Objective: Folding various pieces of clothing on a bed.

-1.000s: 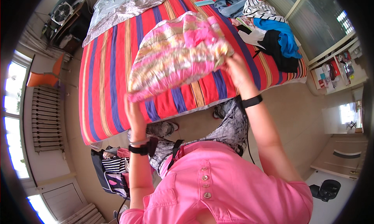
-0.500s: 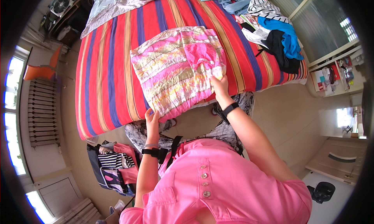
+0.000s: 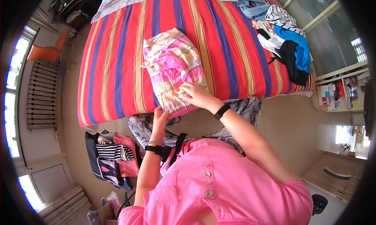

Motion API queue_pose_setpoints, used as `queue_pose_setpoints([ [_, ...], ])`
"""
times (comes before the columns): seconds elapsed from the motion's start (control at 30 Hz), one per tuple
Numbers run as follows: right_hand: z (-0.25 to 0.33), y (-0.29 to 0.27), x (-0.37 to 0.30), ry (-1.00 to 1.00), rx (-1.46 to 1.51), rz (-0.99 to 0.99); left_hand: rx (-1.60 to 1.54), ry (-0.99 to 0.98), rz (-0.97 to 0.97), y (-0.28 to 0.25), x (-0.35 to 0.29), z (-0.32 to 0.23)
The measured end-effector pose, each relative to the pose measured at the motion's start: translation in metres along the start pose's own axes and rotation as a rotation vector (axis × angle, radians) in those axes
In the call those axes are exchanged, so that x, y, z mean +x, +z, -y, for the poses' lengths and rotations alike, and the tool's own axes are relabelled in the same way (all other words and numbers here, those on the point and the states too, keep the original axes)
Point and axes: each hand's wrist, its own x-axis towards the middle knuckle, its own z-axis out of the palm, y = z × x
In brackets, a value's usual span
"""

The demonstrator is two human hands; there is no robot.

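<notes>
Newly doubled over from its wider spread moments earlier, a pink-and-yellow patterned garment (image 3: 175, 66) lies narrower on the striped bed (image 3: 105, 76) in the head view, apparently partly folded. The right hand (image 3: 196, 95) pinches its cloth; the left hand (image 3: 159, 118) meets its near-left corner, grip unclear.

Shows as wrinkled, thin cloth (image 3: 171, 64), patterned in pink, white, yellow and olive. Lies folded over, with a rumpled bright-pink part on top, at the striped bedspread's (image 3: 107, 68) near edge.
</notes>
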Motion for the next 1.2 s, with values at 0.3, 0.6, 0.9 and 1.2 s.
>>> queue_pose_setpoints([
  [0.3,-0.017,-0.036,-0.045,-0.019,-0.474,0.248,0.064,0.057,0.059,0.008,0.014,0.014],
  [0.6,0.001,-0.056,-0.027,-0.108,-0.235,-0.041,0.204,-0.085,0.332,0.015,-0.025,-0.063],
  [0.9,0.025,-0.098,-0.018,0.082,0.005,0.789,0.220,-0.025,0.614,-0.008,-0.045,-0.057],
  [1.2,-0.020,-0.075,0.092,-0.070,-0.115,-0.439,0.234,0.496,-0.030,0.024,0.081,-0.094],
])
